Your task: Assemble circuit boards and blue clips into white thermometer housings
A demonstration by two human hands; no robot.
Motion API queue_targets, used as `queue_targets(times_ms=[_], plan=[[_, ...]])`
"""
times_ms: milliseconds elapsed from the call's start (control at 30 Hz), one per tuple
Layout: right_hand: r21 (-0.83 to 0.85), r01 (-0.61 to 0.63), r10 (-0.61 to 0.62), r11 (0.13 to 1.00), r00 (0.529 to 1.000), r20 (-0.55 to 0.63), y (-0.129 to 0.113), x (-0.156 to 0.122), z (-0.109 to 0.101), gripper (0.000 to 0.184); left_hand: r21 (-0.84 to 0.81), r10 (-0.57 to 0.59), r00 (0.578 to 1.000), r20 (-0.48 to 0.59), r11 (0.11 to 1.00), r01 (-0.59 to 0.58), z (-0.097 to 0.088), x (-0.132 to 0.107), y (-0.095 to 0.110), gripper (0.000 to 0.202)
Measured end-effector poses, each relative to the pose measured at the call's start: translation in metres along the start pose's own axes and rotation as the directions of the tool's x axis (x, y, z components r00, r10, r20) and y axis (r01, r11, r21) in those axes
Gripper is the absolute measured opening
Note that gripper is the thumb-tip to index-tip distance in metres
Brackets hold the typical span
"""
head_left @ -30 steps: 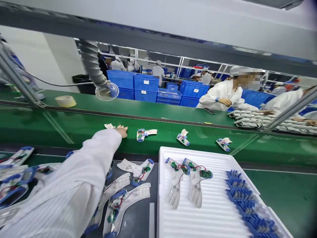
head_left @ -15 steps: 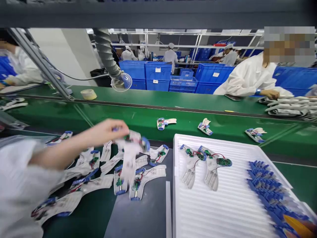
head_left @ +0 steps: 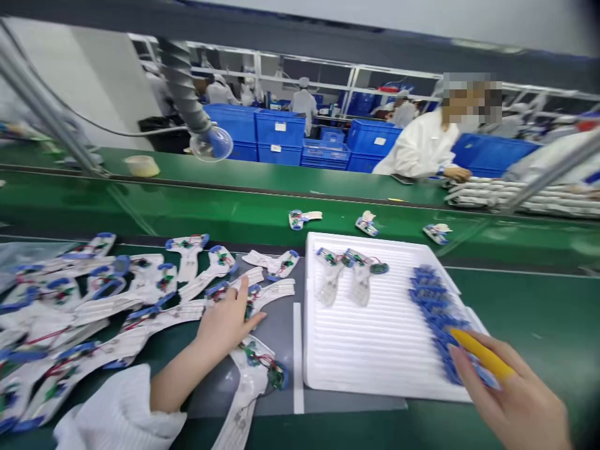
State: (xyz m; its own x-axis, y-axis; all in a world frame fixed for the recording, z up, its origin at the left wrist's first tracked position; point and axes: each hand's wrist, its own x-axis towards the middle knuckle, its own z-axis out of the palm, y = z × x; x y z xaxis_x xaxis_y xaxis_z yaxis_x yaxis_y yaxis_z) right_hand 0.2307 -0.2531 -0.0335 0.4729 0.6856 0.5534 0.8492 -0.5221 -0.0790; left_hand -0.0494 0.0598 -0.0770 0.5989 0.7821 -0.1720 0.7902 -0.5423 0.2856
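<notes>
My left hand (head_left: 225, 322) lies over white curved housings with its index finger and thumb spread, touching the pile. Just below it, a white housing with a green circuit board and red wires (head_left: 255, 369) rests on the grey mat. My right hand (head_left: 520, 394) is closed around a yellow tool (head_left: 482, 353), whose kind I cannot make out. It hovers at the right edge of the white ribbed tray (head_left: 365, 350), beside a row of small blue plastic parts (head_left: 429, 300). Two wired housings (head_left: 360, 284) lie at the tray's upper left.
Many similar housings (head_left: 98, 306) are heaped on the left of the green bench. Three more pieces (head_left: 304, 217) sit along the green strip behind the tray. A duct with a clear cup (head_left: 210, 144) hangs overhead. Across the bench a co-worker (head_left: 417, 150) handles stacked white items.
My left hand has let go of the white housing it carried, which now lies on the mat, and has come down onto the pile. My right hand with the yellow tool has come into fuller view.
</notes>
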Motion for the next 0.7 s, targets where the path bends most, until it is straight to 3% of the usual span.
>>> queue_targets(times_ms=[100,200,400,433,467,533,600,700], plan=[[-0.11,0.006,-0.002,0.994,0.999,0.036,0.009,0.004,0.0,0.036,0.014,0.028,0.999,-0.041,1.0,-0.027,0.011,0.007,0.009,0.085],[-0.15,0.018,0.001,0.989,0.992,0.127,0.023,0.02,0.011,0.036,-0.108,0.024,0.994,-0.106,0.993,-0.036,0.012,0.015,0.01,0.087],[-0.193,0.131,-0.074,0.972,0.958,0.278,0.028,0.07,0.049,0.027,-0.395,-0.143,0.98,-0.139,0.916,0.077,-0.014,0.012,-0.005,0.071],[-0.207,0.142,-0.076,0.968,0.952,0.298,0.027,0.077,0.055,0.024,-0.509,-0.176,0.977,-0.122,0.856,0.091,-0.02,0.009,-0.007,0.068],[-0.224,0.145,-0.069,0.964,0.946,0.316,0.025,0.082,0.059,0.021,-0.667,-0.215,0.973,-0.081,0.738,0.108,-0.025,0.005,-0.009,0.063],[-0.262,0.135,-0.037,0.956,0.938,0.346,0.023,0.089,0.065,0.016,-0.929,-0.268,0.962,0.054,0.341,0.147,-0.035,-0.003,-0.009,0.047],[-0.283,0.12,-0.008,0.952,0.93,0.368,0.021,0.092,0.068,0.014,-0.984,-0.278,0.945,0.172,-0.003,0.178,-0.041,-0.011,-0.006,0.036],[-0.256,0.111,0.0,0.96,0.917,0.399,0.015,0.092,0.065,0.017,-0.958,-0.244,0.931,0.271,-0.162,0.237,-0.041,-0.02,0.005,0.023]])
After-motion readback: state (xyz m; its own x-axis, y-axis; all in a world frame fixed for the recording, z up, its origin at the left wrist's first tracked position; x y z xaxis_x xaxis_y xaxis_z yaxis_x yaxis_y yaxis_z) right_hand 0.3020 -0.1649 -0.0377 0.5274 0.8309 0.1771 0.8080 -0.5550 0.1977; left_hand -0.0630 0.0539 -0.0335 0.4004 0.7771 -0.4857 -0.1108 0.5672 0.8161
